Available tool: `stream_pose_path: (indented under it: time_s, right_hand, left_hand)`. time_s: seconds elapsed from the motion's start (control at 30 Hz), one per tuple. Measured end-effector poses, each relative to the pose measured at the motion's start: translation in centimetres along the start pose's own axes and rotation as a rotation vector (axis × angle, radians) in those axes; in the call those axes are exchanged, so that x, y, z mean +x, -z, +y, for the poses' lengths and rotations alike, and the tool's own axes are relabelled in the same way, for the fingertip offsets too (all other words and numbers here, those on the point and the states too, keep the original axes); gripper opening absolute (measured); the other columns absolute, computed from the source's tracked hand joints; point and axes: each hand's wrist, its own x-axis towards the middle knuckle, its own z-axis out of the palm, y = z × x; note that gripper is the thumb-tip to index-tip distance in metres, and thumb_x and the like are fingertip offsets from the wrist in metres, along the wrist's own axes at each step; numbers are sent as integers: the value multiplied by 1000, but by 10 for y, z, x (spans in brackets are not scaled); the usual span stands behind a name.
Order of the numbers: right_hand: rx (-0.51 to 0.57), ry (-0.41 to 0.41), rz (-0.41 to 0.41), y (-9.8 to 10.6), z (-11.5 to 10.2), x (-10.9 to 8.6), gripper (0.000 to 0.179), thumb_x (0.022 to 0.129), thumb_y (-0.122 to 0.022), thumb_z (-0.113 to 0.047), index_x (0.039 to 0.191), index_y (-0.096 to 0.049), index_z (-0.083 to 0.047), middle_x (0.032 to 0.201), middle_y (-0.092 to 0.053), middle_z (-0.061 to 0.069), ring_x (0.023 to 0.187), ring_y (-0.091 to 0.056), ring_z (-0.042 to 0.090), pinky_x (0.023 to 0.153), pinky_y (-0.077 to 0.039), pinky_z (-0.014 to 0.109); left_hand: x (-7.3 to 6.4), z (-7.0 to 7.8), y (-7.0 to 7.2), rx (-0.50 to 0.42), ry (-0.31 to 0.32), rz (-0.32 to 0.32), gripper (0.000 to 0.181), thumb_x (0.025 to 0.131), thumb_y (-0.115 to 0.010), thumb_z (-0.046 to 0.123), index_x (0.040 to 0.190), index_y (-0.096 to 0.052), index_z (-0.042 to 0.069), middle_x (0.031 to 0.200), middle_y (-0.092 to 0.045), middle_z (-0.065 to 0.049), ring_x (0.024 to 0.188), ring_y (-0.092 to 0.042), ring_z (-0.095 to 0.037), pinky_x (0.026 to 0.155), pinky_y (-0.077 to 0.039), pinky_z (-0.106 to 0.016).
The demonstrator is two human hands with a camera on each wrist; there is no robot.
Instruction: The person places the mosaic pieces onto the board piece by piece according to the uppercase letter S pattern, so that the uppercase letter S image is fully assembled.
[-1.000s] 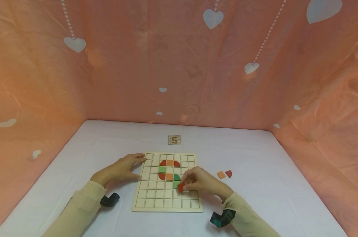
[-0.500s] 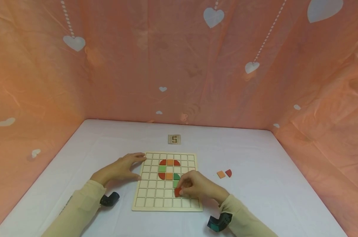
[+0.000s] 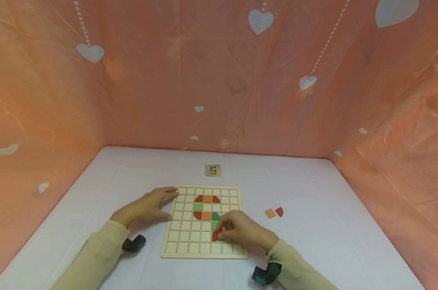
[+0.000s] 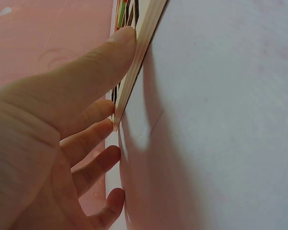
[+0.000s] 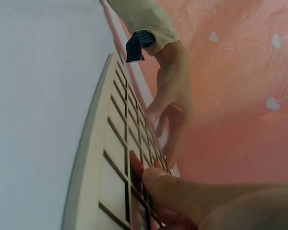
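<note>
My right hand point(image 3: 240, 227) pinches a red quarter-round tile point(image 3: 215, 236) low over the wooden grid board point(image 3: 184, 248). In the right wrist view the thumb covers part of this red tile point(image 5: 136, 165), which tilts into a cell. Just above it on the board lie a light green square point(image 3: 214, 225) and a dark green quarter-round point(image 3: 215, 216). More red, orange and green tiles continue the curved row farther up. At the board's left edge, my left hand point(image 3: 150, 204) rests its thumb and fingertips with the fingers spread; the left wrist view shows the thumb point(image 4: 120, 43) against the rim.
To the right of the board, an orange square tile point(image 3: 270, 213) and a red quarter-round tile point(image 3: 279, 211) lie on the white table point(image 3: 306, 233). A small pattern card point(image 3: 213, 170) with an S-like figure lies behind the board. Orange cloth walls point(image 3: 219, 80) surround the table.
My right hand has moved slightly toward me and left, lowering the red tile into a cell below the light green square. The left hand stays in place.
</note>
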Motion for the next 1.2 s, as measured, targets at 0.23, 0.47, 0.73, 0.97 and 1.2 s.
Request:
stream_pose_path:
  time_s: [0.23, 0.47, 0.73, 0.97, 1.2]
  right_hand:
    - [-70, -11, 10, -3, -1, 0, 5, 89, -77, -14, 93, -76, -11, 72, -56, -10, 64, -47, -2, 59, -43, 14]
    - [-134, 3, 20, -4, -4, 0, 8, 88, -78, -15, 95, -76, -12, 71, -56, -12, 64, -47, -3, 57, -43, 14]
    - [-154, -9, 23, -5, -5, -1, 8, 88, -78, -15, 96, -76, -13, 75, -61, -11, 64, -47, -2, 59, -44, 15]
    - [-152, -12, 12, -5, -5, -1, 9, 89, -77, -14, 97, -76, -12, 75, -61, -10, 64, -48, -2, 59, -44, 15]
    - [-139, -11, 33, -1, -6, -2, 8, 90, -77, -18, 98, -76, -15, 76, -60, -13, 63, -47, -1, 56, -42, 16]
  left_hand:
    - [0, -1, 0, 4, -8, 2, 75, 81, -84, 24, 147, -52, 6, 162, -38, -16, 150, -30, -46, 118, -29, -69]
    - [1, 0, 0, -5, -3, 1, 75, 81, -84, 23, 147, -52, 5, 162, -37, -17, 150, -29, -46, 119, -28, -68]
    - [-1, 1, 1, -8, 6, -6, 75, 82, -84, 23, 147, -52, 5, 162, -37, -18, 150, -29, -47, 119, -28, -69]
    - [-1, -1, 1, -5, 14, -7, 76, 82, -83, 25, 148, -50, 7, 163, -35, -17, 151, -28, -46, 119, -27, -69]
    - [-1, -1, 0, -12, 32, -8, 77, 82, -83, 26, 150, -49, 8, 165, -33, -15, 152, -26, -46, 120, -25, -69]
